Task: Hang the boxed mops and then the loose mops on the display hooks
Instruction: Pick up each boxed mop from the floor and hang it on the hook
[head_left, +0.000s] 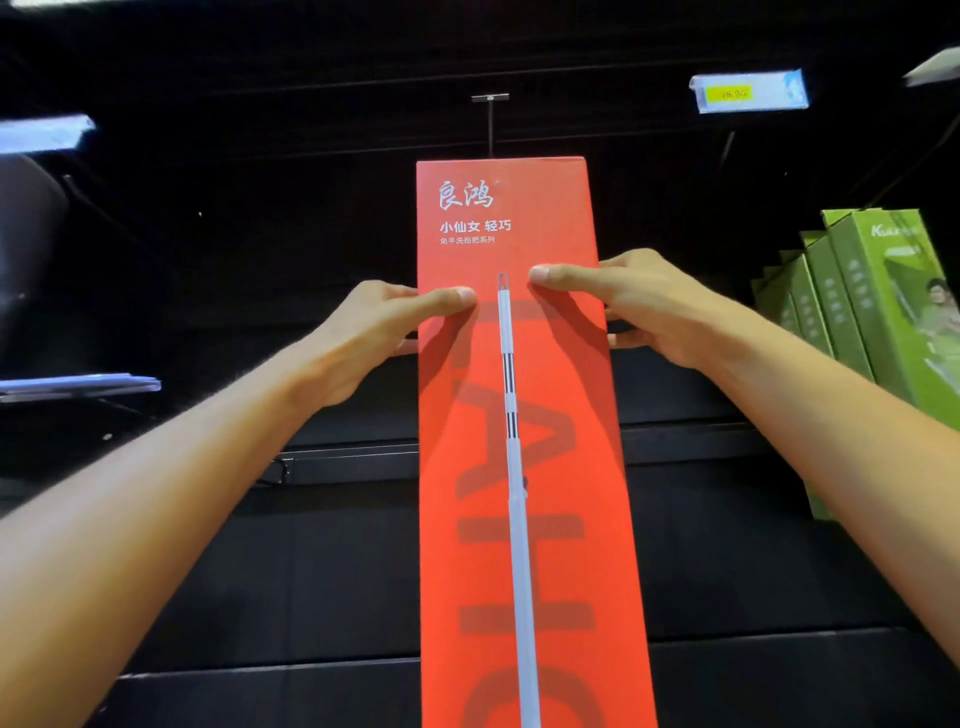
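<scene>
2 hands (519, 317) grip 1 red boxed mop (519, 467).

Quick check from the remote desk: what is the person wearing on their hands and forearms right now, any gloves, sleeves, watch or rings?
Nothing is worn as far as the head view shows. The left hand and right hand are bare, without gloves. Both forearms are uncovered to the frame edge, with no sleeve cuffs, watch or wristband. No rings show on the visible fingers.

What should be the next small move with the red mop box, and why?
Probably raise the red mop box a little toward the display hook. Both the left hand and the right hand grip its sides, and its top edge sits just under the hook. Whether it already hangs cannot be told.
</scene>
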